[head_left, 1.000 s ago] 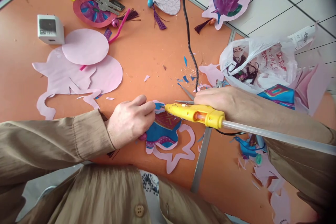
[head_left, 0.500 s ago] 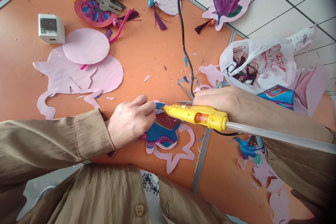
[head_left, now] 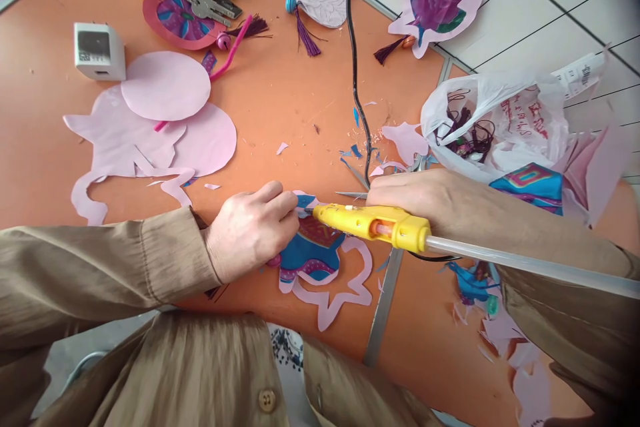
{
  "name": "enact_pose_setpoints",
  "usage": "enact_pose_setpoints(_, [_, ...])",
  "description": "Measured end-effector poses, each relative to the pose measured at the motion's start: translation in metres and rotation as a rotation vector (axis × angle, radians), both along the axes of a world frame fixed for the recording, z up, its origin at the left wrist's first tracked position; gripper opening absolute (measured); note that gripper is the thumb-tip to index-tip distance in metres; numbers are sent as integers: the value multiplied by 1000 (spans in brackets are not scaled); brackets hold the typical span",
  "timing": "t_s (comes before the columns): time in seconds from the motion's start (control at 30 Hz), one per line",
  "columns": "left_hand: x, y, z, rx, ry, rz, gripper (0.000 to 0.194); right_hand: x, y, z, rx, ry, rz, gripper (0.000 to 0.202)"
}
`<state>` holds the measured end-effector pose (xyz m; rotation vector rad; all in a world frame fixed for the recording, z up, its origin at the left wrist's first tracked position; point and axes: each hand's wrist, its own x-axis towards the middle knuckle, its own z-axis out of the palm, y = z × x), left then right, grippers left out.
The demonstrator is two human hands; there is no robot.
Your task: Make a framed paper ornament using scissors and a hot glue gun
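My right hand (head_left: 420, 197) is wrapped round a yellow hot glue gun (head_left: 370, 221), a long clear glue stick (head_left: 500, 253) trailing from its rear. The nozzle points left, close to the fingertips of my left hand (head_left: 253, 230). Those fingers are curled and pressed together over the upper left edge of a blue, purple and red elephant-like paper cutout (head_left: 310, 257) with a pink border; what they pinch is hidden. A pink bell (head_left: 274, 260) peeps out below the left hand. Under the cutout's right side lies a curling pink paper offcut (head_left: 333, 303).
Scissors (head_left: 351, 194) lie beside the right hand, near a black cord (head_left: 356, 80). A plastic bag (head_left: 530, 113) stands at the right. Pink paper pieces (head_left: 165, 87), a white charger (head_left: 99, 52), keys (head_left: 205, 3) and tasselled ornaments (head_left: 320, 1) lie farther back.
The glue gun has tilted slightly, its nozzle a touch lower beside the left fingertips. Both hands stay almost in place; the view has shifted a little.
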<state>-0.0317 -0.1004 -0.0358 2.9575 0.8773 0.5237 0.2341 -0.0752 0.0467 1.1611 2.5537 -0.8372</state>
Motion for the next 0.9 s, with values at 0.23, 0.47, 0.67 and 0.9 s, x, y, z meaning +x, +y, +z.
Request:
enact_pose_setpoints(0.23, [0, 0, -1, 11, -8, 5, 22, -6, -2, 2, 6, -54, -14, 19])
enact_pose_setpoints(0.47, [2, 0, 1, 38, -14, 18, 25, -8, -1, -3, 21, 1, 2, 18])
enact_pose_setpoints(0.67, [1, 0, 1, 35, -6, 15, 23, -7, -4, -2, 45, -4, -18, 19])
enact_pose_setpoints(0.9, [0, 0, 1, 21, 1, 11, 24, -12, -6, -2, 60, 12, -4, 24])
